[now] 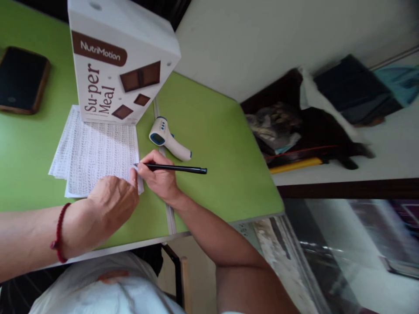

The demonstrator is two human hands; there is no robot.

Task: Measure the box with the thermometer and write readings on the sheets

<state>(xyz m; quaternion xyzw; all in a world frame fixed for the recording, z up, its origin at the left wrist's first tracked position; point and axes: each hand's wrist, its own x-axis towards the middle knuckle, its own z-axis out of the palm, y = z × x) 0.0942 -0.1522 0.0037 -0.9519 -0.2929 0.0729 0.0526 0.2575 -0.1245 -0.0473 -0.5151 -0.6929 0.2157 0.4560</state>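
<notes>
My right hand point(160, 176) is closed around a black pen point(178, 168), its tip against the right edge of the top paper sheet point(101, 152). Rows of small handwriting cover this sheet, which lies over other sheets point(62, 155). My left hand point(113, 198), with a red braided bracelet point(60, 231) on the wrist, rests on the sheet's lower part. Its fingers are curled in, and the thumb reaches close to the pen tip; its palm side is hidden. Just beyond my right hand lies a white infrared thermometer point(170, 138) with a blue-rimmed display.
A white NutriMotion box point(114, 87) stands upright at the papers' far edge. At the far left of the green table point(216, 144) is a dark device with a brown edge point(24, 80). Dark bags and cloth point(294, 126) sit on a white surface past the table's right end.
</notes>
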